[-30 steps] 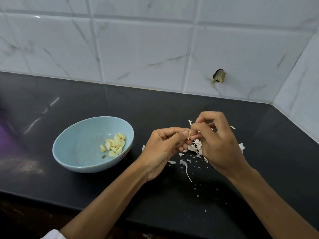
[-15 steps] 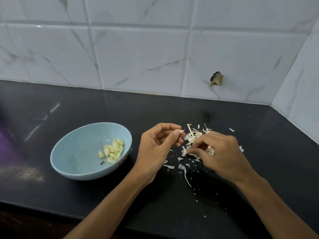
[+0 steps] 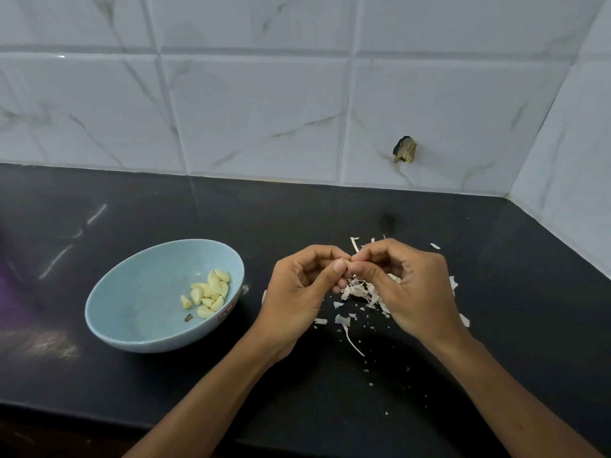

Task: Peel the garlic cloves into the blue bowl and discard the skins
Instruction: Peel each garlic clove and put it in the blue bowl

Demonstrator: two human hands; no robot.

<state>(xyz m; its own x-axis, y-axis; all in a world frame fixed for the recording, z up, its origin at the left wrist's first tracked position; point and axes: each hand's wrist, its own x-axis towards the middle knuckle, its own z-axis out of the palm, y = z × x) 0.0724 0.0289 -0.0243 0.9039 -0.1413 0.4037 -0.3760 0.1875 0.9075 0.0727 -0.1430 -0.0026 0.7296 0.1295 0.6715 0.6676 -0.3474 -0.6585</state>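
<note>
The white tiled wall [image 3: 264, 110] fills the space beyond both hands and turns a corner far to the right of the right hand. It carries a dark, ragged mark [image 3: 404, 149] straight past the right hand; whether that is a chip or something stuck on is hard to make out. The black counter [image 3: 330, 408] lies under both forearms, its near edge cut off by the frame. A purple blur [image 3: 10, 292] at the frame's edge, far out from the left hand, cannot be identified.

The left hand [image 3: 297, 302] and right hand [image 3: 406, 292] meet fingertip to fingertip above the counter, all fingers curled inward. Together they pinch a garlic piece [image 3: 345, 259], of which only a pale sliver shows between the tips. Whether it is a clove with skin on it cannot be told.

The blue bowl [image 3: 139, 312] sits on the counter just outside the left hand, apart from it. The skins [image 3: 357, 290] lie in a loose heap below and behind the right hand, partly hidden by its palm, with scraps scattered towards both wrists.

The peeled cloves [image 3: 208, 292] cluster inside the bowl on the side nearest the left hand. A small dark bit [image 3: 188, 318] lies beside them, too small to identify.
</note>
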